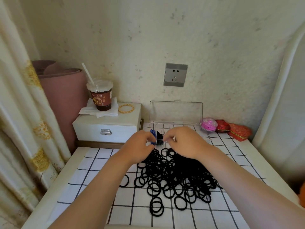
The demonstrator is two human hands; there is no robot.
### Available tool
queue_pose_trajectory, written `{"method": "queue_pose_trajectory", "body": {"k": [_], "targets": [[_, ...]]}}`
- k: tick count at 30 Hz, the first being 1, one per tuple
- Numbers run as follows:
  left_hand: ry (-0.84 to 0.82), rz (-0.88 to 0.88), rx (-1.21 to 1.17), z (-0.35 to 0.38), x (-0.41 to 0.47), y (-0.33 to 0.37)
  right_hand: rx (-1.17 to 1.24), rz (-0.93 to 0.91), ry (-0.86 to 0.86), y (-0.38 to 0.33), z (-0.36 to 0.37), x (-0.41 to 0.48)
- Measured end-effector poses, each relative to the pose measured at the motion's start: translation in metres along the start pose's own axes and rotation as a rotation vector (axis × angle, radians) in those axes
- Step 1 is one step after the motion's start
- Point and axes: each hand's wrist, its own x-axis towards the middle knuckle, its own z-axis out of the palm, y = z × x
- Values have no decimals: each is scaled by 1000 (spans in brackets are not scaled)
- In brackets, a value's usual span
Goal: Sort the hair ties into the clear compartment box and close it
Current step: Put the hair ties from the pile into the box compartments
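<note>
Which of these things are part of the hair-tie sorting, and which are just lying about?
Part of the job: black hair ties, clear compartment box, left hand, right hand.
Lying about: drink cup, gold bangles, white case, wall socket.

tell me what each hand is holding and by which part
Cannot be told. The left hand and right hand curl their fingers at the left compartments of the box, above the ties there, but the fingertips hide any hold.

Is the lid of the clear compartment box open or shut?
Open. The lid stands upright at the back of the clear compartment box.
</note>
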Motion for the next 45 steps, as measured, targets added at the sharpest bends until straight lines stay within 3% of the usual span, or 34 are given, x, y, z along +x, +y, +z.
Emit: {"method": "queue_pose_trajectory", "body": {"k": [5, 9, 14, 19, 23, 27, 32, 35, 37, 39, 42, 45], "targets": [[-179, -36, 43, -1, -17, 7, -66, -16, -233, -19, 8, -29], [-310, -69, 116, 3, -23, 11, -300, 7, -371, -20, 17, -36], [-406, -90, 168, 10, -26, 13, -345, -30, -332, -18, 32, -35], [-320, -77, 186, 12, -21, 8, -350, -61, -238, -17, 38, -28], [-253, -64, 116, 7, -19, 9, -213, -36, -207, -8, 31, -24], [-140, -88, -199, 4, -17, 24, 295, 119, -151, -1, 12, -24], [-209, -128, -482, 8, -15, 35, 649, 264, -148, 4, 1, -28], [-210, -234, -539, 11, -13, 38, 735, 343, -105, 1, 2, -28], [-229, -384, -754, 9, -11, 41, 714, 373, -80, -3, 2, -27], [-256, -426, -936, 6, -11, 42, 675, 363, -43, -7, 3, -26], [-255, -319, -746, 7, -14, 34, 658, 363, -16, -9, 6, -25], [-240, -337, -696, 8, -14, 30, 645, 408, -69, -4, 8, -25]]}}
